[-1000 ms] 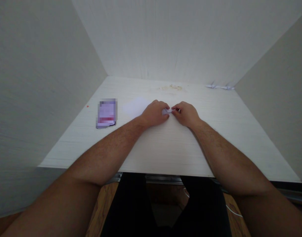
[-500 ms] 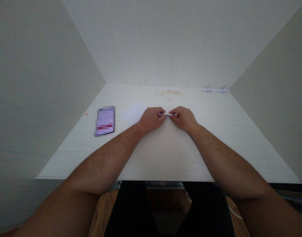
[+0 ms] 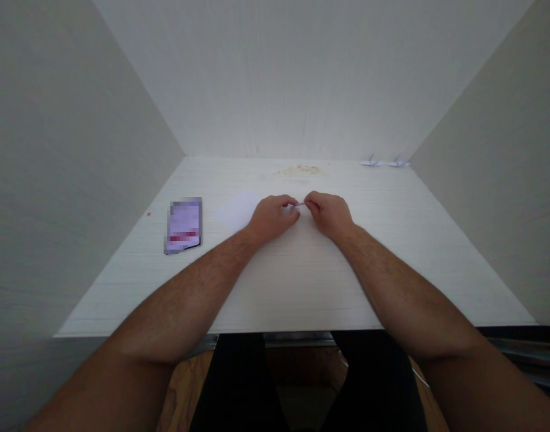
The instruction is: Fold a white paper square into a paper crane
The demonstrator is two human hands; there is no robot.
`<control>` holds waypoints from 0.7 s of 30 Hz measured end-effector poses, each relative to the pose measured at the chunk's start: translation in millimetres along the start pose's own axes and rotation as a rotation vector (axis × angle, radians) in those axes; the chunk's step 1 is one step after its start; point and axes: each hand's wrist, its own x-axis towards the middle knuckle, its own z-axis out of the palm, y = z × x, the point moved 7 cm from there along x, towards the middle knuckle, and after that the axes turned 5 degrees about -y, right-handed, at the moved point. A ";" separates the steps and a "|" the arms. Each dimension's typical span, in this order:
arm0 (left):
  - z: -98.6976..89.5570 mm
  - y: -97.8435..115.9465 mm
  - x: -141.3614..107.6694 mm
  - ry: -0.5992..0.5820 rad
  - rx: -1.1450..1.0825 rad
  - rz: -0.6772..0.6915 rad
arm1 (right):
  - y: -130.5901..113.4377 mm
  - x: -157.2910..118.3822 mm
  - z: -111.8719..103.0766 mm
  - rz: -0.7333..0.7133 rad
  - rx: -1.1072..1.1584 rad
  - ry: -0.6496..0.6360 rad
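Note:
A small pale piece of folded paper (image 3: 300,204) is stretched between my two hands, a little above or on the white desk. My left hand (image 3: 273,217) curls around its left end, thumb and fingers closed on it. At the other end my right hand (image 3: 329,213) pinches the paper between thumb and fingertips. Most of the paper is hidden by the fingers, so its full shape cannot be made out. Just left of my left hand, a white sheet of paper (image 3: 234,209) lies flat, partly covered by the hand and wrist.
A phone (image 3: 185,225) with a blurred screen lies at the left of the desk (image 3: 297,288). Several-pointed folded paper figures (image 3: 385,163) stand at the back right corner. A brownish stain (image 3: 304,170) marks the back. Walls enclose three sides.
My right thumb and fingers have drawn together into a tighter pinch at the paper's right end. The whole view has shifted slightly, and my left hand keeps its hold.

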 end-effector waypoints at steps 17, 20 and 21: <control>19.7 -20.2 2.6 -0.134 -0.882 -0.179 | 19.7 -1.7 6.6 0.119 0.850 0.262; 23.3 -21.5 2.3 -0.182 -0.882 -0.157 | 19.7 -0.7 7.1 0.129 0.906 0.255; 24.3 -21.6 2.4 -0.194 -0.890 -0.142 | 19.1 -0.4 7.6 0.132 0.930 0.242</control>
